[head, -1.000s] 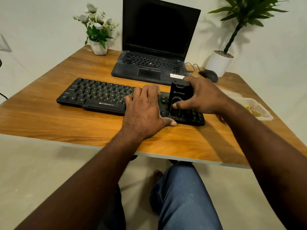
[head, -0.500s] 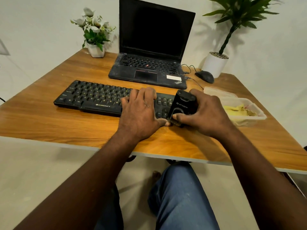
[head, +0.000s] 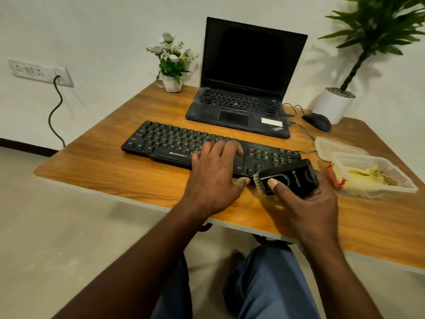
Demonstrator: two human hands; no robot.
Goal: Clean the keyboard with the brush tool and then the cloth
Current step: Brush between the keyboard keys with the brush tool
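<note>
A black keyboard (head: 174,143) lies across the wooden table (head: 110,171). My left hand (head: 213,176) rests flat on its middle-right keys, fingers spread, pinning it down. My right hand (head: 303,203) grips a black brush tool (head: 289,179), tilted so its pale bristles point left and sit off the keyboard's front right edge. A yellow cloth (head: 365,174) lies in a clear plastic container (head: 395,178) at the right.
A black laptop (head: 241,88) stands open behind the keyboard, with a mouse (head: 317,122) and cable to its right. A small flower pot (head: 172,81) and a tall potted plant (head: 333,105) sit at the back. A container lid (head: 333,147) lies nearby.
My right hand has pulled the brush tool off the keyboard's right keys toward me and tilted it sideways. My left hand stays on the keyboard. The camera view has swung to the left.
</note>
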